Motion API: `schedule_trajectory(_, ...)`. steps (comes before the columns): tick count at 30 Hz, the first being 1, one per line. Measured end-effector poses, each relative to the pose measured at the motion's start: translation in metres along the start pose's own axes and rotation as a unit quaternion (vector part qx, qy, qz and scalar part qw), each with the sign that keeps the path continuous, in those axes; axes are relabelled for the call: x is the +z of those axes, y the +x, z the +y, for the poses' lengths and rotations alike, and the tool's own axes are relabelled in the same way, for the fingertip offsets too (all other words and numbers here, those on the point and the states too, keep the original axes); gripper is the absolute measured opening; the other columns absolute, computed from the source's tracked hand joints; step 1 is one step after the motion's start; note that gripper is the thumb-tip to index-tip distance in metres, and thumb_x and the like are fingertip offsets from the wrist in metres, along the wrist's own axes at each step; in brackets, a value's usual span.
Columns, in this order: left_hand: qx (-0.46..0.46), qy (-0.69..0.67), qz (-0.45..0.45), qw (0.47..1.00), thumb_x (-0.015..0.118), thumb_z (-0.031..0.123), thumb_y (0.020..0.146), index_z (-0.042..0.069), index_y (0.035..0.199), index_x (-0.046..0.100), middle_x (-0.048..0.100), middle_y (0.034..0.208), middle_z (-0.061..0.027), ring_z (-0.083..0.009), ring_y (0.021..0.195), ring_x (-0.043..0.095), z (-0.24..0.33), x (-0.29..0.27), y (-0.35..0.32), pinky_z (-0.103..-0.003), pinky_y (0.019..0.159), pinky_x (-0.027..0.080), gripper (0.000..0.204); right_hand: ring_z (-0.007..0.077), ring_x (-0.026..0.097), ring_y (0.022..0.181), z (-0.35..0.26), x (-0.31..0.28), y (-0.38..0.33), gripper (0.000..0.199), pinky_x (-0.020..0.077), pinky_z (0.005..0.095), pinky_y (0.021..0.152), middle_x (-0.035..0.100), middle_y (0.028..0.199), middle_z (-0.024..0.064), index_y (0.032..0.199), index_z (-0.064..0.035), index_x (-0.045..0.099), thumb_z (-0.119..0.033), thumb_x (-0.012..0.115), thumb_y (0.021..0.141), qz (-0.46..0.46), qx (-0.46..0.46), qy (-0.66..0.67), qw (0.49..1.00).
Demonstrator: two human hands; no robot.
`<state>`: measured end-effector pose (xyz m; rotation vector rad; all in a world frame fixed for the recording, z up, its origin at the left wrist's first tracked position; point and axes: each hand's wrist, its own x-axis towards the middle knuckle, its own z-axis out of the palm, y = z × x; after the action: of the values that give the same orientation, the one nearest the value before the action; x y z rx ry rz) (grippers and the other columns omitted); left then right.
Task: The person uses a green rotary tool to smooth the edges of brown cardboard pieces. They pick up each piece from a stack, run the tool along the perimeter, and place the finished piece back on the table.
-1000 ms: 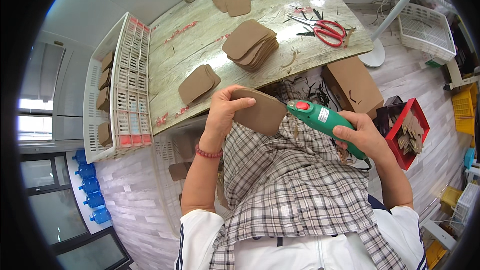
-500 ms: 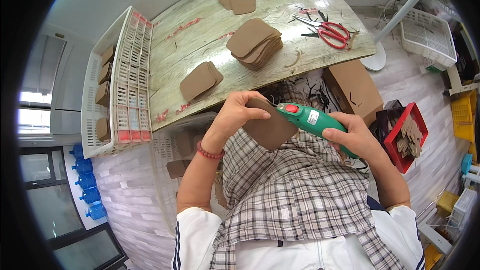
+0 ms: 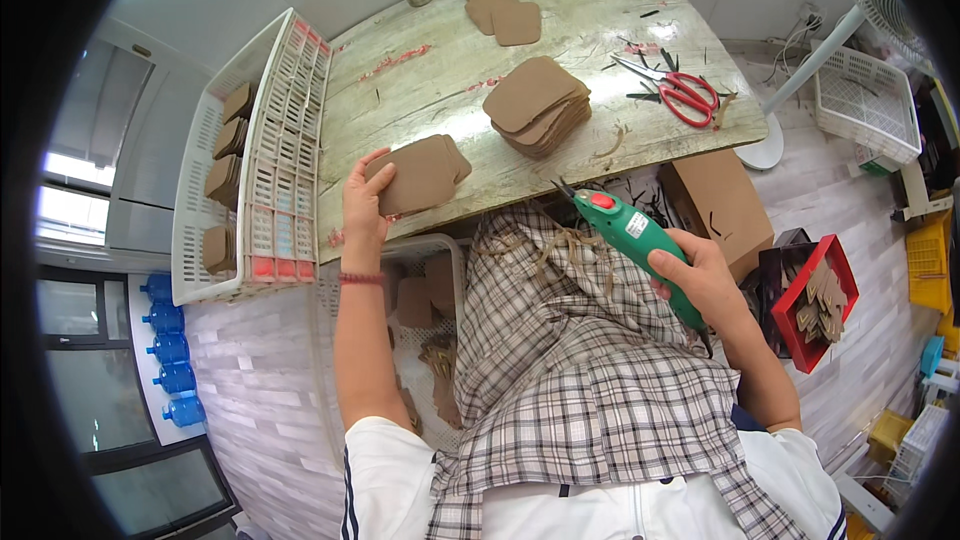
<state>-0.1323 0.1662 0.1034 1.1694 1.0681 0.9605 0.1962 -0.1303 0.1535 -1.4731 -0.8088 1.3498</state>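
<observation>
Across the upper middle of the frame runs a pale wooden bench [image 3: 440, 80] carrying a tall stack of brown cut pieces [image 3: 537, 105] at centre, apparently finished. Left hand [image 3: 362, 210], fingers curled, grips a smaller pile of brown pieces [image 3: 420, 172] at the near edge, seemingly still unprocessed. Right hand [image 3: 700, 275] is clenched around the green electric cutter [image 3: 640, 240] at centre right, over the plaid apron.
</observation>
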Motion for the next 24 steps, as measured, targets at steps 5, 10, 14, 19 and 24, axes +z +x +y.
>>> schedule_trajectory(5,0.281,0.535,0.158,0.781,0.071,0.025,0.083,0.003,0.124,0.058,0.052,0.130,-0.0181,-0.0362,0.127,0.040,-0.036,0.006,0.038,-0.045,0.107,0.030,0.049,0.0070,0.053,0.064,0.015,-0.016,-0.010,0.032,0.0460,0.0238,0.056,0.058,0.076,0.0021,0.107,0.0037,0.062,-0.023,0.066,0.090,0.033,0.009,0.001,0.999)
schedule_trajectory(10,0.316,0.536,0.020,0.782,0.062,0.040,0.089,0.008,0.129,0.056,0.042,0.142,-0.0197,-0.0379,0.139,0.025,-0.014,0.127,0.037,-0.049,0.112,0.020,0.052,0.0068,0.053,0.063,0.023,-0.020,-0.014,0.033,0.0461,0.0238,0.056,0.059,0.075,0.0018,0.107,0.0030,0.063,-0.023,0.067,0.089,0.054,0.002,-0.006,0.999)
schedule_trajectory(14,0.234,0.529,-0.011,0.816,0.073,0.037,0.077,0.006,0.123,0.058,0.046,0.137,-0.0168,-0.0392,0.139,0.023,-0.013,0.153,0.055,-0.050,0.112,0.019,0.057,0.0072,0.054,0.064,0.017,-0.021,-0.022,0.034,0.0463,0.0237,0.055,0.059,0.076,0.0024,0.108,0.0032,0.063,-0.025,0.068,0.089,0.061,0.008,-0.003,0.998)
schedule_trajectory(19,0.236,0.407,-0.012,0.882,0.082,0.022,0.064,0.004,0.098,0.058,0.054,0.117,-0.0129,-0.0340,0.127,0.036,0.008,0.159,0.042,-0.044,0.103,0.032,0.045,0.0071,0.054,0.065,0.017,-0.027,-0.026,0.034,0.0463,0.0237,0.056,0.059,0.077,0.0023,0.107,0.0033,0.062,-0.024,0.067,0.089,0.070,-0.006,0.003,0.998)
schedule_trajectory(24,0.094,0.075,-0.092,0.988,0.069,-0.001,0.080,0.004,0.093,0.055,0.064,0.100,-0.0066,-0.0148,0.087,0.060,0.021,0.163,0.013,-0.028,0.078,0.049,0.019,0.0062,0.052,0.063,0.014,-0.027,-0.022,0.032,0.0446,0.0235,0.056,0.058,0.076,0.0012,0.106,0.0034,0.062,-0.024,0.066,0.090,0.065,-0.024,0.008,0.998)
